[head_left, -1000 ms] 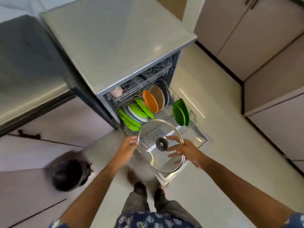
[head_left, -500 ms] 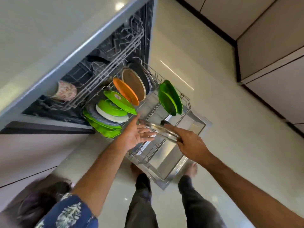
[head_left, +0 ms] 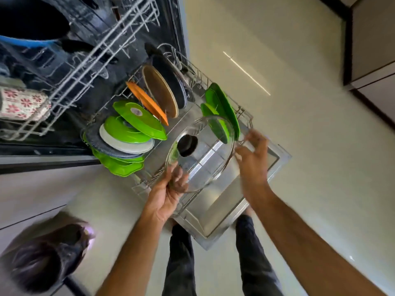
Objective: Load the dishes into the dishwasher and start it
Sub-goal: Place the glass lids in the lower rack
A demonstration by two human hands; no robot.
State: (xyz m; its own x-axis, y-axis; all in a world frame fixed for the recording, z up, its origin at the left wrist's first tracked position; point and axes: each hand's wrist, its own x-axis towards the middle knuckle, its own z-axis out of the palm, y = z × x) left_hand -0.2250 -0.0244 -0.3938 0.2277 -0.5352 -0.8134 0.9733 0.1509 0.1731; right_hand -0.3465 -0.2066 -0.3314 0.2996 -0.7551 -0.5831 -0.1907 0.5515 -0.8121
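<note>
Glass lid point(head_left: 199, 154) hangs tilted over the lower rack point(head_left: 245, 116), between the plates point(head_left: 136, 122). Left hand point(head_left: 168, 195) grips its near rim; right hand point(head_left: 252, 159) holds the far rim. Loading step: next, seat it upright between free tines.

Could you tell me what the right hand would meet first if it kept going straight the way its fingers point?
The right hand grips the glass lid at its rim, fingers pointing up and away. Straight on, it would probably reach the green plates in the lower rack, though depth is unclear.
</note>
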